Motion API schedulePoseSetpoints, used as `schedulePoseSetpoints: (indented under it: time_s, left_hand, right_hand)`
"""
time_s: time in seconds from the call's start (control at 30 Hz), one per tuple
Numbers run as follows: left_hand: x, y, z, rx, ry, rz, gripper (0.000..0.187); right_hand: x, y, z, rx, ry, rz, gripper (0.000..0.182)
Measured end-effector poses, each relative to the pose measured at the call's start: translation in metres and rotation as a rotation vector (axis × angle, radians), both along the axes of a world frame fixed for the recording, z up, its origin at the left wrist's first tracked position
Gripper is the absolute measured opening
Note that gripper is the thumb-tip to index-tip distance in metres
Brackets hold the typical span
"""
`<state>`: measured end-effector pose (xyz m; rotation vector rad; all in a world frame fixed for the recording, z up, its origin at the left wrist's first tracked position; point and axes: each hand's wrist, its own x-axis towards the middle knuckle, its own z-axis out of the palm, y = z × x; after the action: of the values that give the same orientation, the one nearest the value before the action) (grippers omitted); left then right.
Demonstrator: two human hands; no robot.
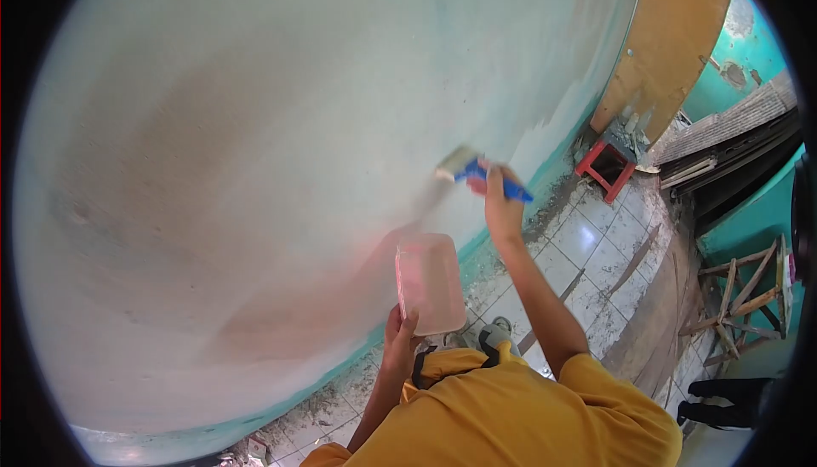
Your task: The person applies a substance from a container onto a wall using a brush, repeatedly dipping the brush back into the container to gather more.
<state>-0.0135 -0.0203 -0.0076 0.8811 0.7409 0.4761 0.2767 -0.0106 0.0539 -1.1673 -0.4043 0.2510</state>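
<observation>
My right hand (500,196) is closed around the blue handle of a paintbrush (464,163), whose pale bristles point left at the wall (281,127). The wall is whitish over turquoise, and turquoise still shows along its lower edge. Below the brush, my left hand (402,331) grips a pink plastic tub (431,284) by its near end. The tub is tilted close beside the wall, and a pale coating shows inside it. Shadows of my arms and the tub fall across the wall.
Grimy white floor tiles (577,237) with debris run along the wall's foot. A red plastic stool (607,169) stands ahead near an orange-brown board (668,37). To the right are stacked dark sheets (740,152) and a wooden frame (749,297).
</observation>
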Motion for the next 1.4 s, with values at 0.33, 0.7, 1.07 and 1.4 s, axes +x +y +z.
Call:
schedulePoseSetpoints:
  time_s: [0.33,0.7,1.07,1.4]
  left_hand:
    - [0.003,-0.003,0.009,0.004,-0.074,0.013,0.065]
    - [-0.007,-0.010,0.003,-0.014,-0.036,0.019,0.065]
    - [-0.009,-0.012,0.005,-0.013,-0.088,0.034,0.067]
    - [-0.012,-0.011,0.004,-0.007,-0.073,0.028,0.067]
  right_hand:
    - [-0.002,0.009,0.035,0.314,-0.028,0.080,0.041]
    - [-0.030,-0.008,-0.106,-0.166,0.100,-0.029,0.035]
    - [-0.025,0.001,0.023,0.313,-0.087,0.092,0.040]
    - [-0.036,-0.017,-0.161,-0.124,0.171,0.051,0.040]
